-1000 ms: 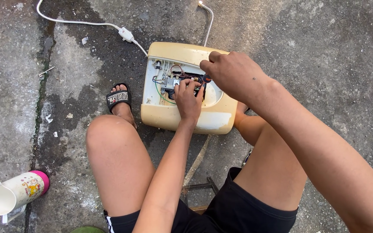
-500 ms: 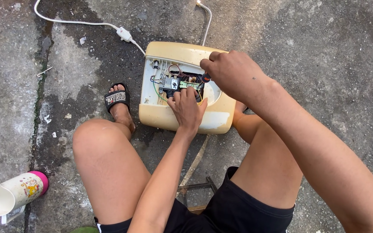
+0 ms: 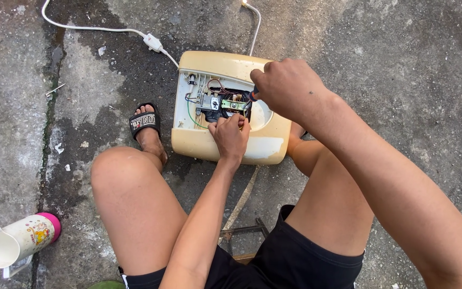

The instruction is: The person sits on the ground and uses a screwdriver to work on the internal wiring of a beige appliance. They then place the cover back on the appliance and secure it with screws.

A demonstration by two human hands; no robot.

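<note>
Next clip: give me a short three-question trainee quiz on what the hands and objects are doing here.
1. True or false: the right hand holds a tool with a red-and-black handle over the opened cream appliance.
2. Where does the left hand rest? A) on the pitcher B) at the appliance's exposed wiring C) on the sandal
3. Which object lies on its side at lower left?

Key: 1 true; 2 B; 3 the white pitcher with a pink base, on the concrete floor.
</note>
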